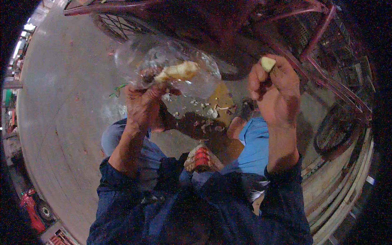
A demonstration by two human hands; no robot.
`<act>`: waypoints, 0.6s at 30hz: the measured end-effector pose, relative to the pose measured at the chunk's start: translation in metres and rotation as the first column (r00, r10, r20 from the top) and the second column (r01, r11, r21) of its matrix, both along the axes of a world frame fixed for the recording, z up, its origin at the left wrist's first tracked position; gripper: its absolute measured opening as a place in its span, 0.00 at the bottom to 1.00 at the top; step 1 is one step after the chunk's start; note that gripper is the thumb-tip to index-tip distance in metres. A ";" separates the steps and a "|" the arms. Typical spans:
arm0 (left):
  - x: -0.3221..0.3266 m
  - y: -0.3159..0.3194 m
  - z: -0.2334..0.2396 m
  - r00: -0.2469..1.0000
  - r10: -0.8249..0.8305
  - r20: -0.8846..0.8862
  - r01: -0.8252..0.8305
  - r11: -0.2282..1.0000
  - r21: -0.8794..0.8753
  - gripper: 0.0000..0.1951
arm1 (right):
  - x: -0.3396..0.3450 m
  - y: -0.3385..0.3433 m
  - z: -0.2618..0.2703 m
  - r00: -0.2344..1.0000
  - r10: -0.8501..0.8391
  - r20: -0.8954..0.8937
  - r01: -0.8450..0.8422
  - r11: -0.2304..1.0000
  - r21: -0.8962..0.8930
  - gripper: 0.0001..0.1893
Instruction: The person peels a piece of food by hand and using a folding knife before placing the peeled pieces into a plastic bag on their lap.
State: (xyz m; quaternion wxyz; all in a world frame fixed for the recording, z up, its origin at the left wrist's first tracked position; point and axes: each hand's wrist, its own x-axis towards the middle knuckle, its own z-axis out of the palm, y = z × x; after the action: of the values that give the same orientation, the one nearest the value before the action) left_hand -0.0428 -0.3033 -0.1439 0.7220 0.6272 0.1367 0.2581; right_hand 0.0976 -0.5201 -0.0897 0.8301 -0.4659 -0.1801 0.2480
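Observation:
My left hand [145, 105] grips a clear plastic bag [202, 81] from below. Through the film shows a long, pale yellow piece of what looks like food [180, 70]; its exact kind is unclear. Raised on the other side, my right hand [278, 95] pinches a small pale yellow chunk [268, 63] between thumb and finger. The two hands are well apart, above my bent knees. Below and between them, whitish peels and scraps [214, 111] lie scattered on the floor.
A reddish metal cart frame [320, 36] stands ahead, with a spoked wheel [114, 24] at upper left and another wheel [333, 131] at right. A red-and-white bundle [200, 157] sits between my legs. A red vehicle [32, 211] stands at far lower left on the concrete floor [61, 107].

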 end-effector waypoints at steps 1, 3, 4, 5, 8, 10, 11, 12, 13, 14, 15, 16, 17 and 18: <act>0.002 -0.001 0.006 1.000 -0.024 -0.006 0.023 0.998 -0.066 0.15 | 0.000 0.000 0.000 1.000 -0.006 -0.006 0.006 1.000 -0.001 0.16; 0.001 -0.006 0.015 0.998 -0.064 -0.008 0.061 0.978 -0.200 0.15 | 0.001 0.000 0.000 1.000 -0.001 -0.017 0.001 0.999 0.034 0.14; 0.001 -0.007 0.013 0.996 -0.081 0.036 0.087 0.969 -0.230 0.15 | 0.000 0.002 -0.001 0.999 -0.005 -0.032 0.008 0.998 0.065 0.12; 0.000 -0.007 0.013 0.992 -0.097 0.081 0.115 0.959 -0.258 0.14 | -0.001 0.003 -0.002 0.999 -0.009 -0.048 0.014 0.995 0.096 0.11; -0.005 -0.008 0.015 0.997 -0.080 0.010 0.080 0.958 -0.275 0.13 | -0.004 0.003 0.002 0.998 -0.020 -0.065 0.021 1.000 0.021 0.10; -0.003 -0.005 0.014 0.994 -0.110 -0.009 0.107 0.983 -0.146 0.13 | -0.004 0.002 0.005 0.998 -0.028 -0.048 0.028 1.000 0.000 0.10; -0.002 -0.001 0.014 0.990 -0.133 -0.034 0.133 0.991 0.007 0.13 | -0.003 0.001 0.004 0.999 -0.021 -0.041 0.022 1.000 0.017 0.10; -0.003 -0.001 0.016 0.990 -0.131 -0.053 0.133 0.991 0.019 0.13 | -0.003 0.000 0.002 0.999 -0.011 -0.033 0.012 0.999 0.036 0.10; -0.003 0.001 0.019 0.989 -0.129 -0.075 0.132 0.991 0.032 0.12 | -0.003 0.001 0.001 1.000 0.010 -0.001 -0.010 1.000 0.015 0.10; -0.005 -0.002 0.024 0.989 -0.115 -0.090 0.106 0.989 -0.098 0.12 | -0.005 0.002 0.000 0.999 0.029 0.032 -0.029 1.000 -0.006 0.10; -0.004 -0.007 0.026 0.989 -0.116 -0.094 0.091 0.968 -0.235 0.12 | -0.005 -0.001 -0.001 0.996 0.038 0.075 -0.036 0.999 -0.039 0.11; -0.003 -0.010 0.023 0.994 -0.103 -0.032 0.091 0.961 -0.261 0.11 | -0.008 -0.002 -0.002 0.997 0.045 0.064 -0.045 0.999 -0.008 0.11; -0.003 -0.012 0.017 0.996 -0.090 0.029 0.094 0.953 -0.287 0.11 | -0.009 -0.003 0.000 0.997 0.066 0.028 -0.066 0.998 0.015 0.11; -0.006 -0.015 0.013 0.994 -0.069 0.083 0.092 0.946 -0.310 0.11 | -0.012 -0.005 0.001 0.996 0.092 -0.012 -0.092 0.995 0.044 0.11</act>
State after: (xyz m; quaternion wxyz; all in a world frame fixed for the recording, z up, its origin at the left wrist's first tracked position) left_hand -0.0492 -0.3184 -0.1307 0.8267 0.5003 0.1244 0.2256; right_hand 0.0860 -0.5253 -0.0885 0.8290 -0.4370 -0.2009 0.2853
